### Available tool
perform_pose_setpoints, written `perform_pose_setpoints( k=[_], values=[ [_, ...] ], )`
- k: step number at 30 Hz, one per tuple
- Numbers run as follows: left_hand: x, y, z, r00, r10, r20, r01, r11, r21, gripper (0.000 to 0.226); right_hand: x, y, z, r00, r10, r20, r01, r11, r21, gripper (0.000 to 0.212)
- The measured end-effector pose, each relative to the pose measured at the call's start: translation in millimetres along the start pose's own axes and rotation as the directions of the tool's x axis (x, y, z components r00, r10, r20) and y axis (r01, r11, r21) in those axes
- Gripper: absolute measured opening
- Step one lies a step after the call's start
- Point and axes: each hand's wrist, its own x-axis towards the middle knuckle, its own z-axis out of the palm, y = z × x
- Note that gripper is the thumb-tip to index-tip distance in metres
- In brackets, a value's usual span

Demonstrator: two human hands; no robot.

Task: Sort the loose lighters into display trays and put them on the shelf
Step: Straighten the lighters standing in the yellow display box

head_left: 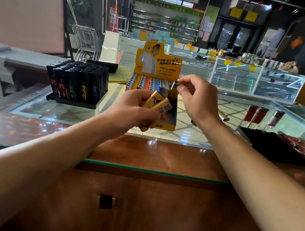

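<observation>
Keep your right hand (pixel 195 99), which pinches one slim gold lighter (pixel 174 91) by its metal top, upright as you lower it into the near end of the yellow cardboard display tray (pixel 172 120). Your left hand (pixel 137 108) grips two more labelled gold lighters (pixel 158 103) just in front of that tray.

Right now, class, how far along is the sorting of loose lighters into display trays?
Done: the black tray of black lighters looks full. In hand: the right hand lowers a yellow lighter into the yellow cardboard display tray; the left hand holds two more yellow lighters. Left: red lighters and shelving.
</observation>
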Motion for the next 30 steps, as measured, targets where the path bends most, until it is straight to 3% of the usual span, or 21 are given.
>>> perform_pose_setpoints(
  k=[15, 20, 23, 27, 30],
  values=[
    [-4, -1, 0, 0.998, 0.048, -0.043, -0.044, 0.995, 0.087, 0.013, -7, 17, 17, 0.998, -0.049, -0.029, 0.047, 0.996, -0.076, 0.018],
    [-4, -2, -1, 0.997, 0.036, -0.065, -0.032, 0.997, 0.074, 0.016, -10, 19, 18, 0.997, -0.031, 0.065, 0.034, 0.998, -0.048, 0.033],
    [-5, 0, 0, 0.997, 0.034, -0.075, -0.03, 0.998, 0.056, 0.028, -11, 16, 14, 0.999, -0.019, 0.033, 0.02, 0.999, -0.027, 0.04],
    [-6, 1, 0, 0.991, 0.055, -0.12, -0.047, 0.996, 0.071, 0.019, -12, 2, 0, 0.995, -0.002, -0.099, 0.016, 0.99, 0.139, 0.025],
    [-7, 2, 0, 0.986, 0.089, -0.142, -0.077, 0.993, 0.089, 0.02, -16, -10, -13, 1.0, -0.006, 0.008, 0.003, 0.945, 0.326, 0.023]
  ],
)
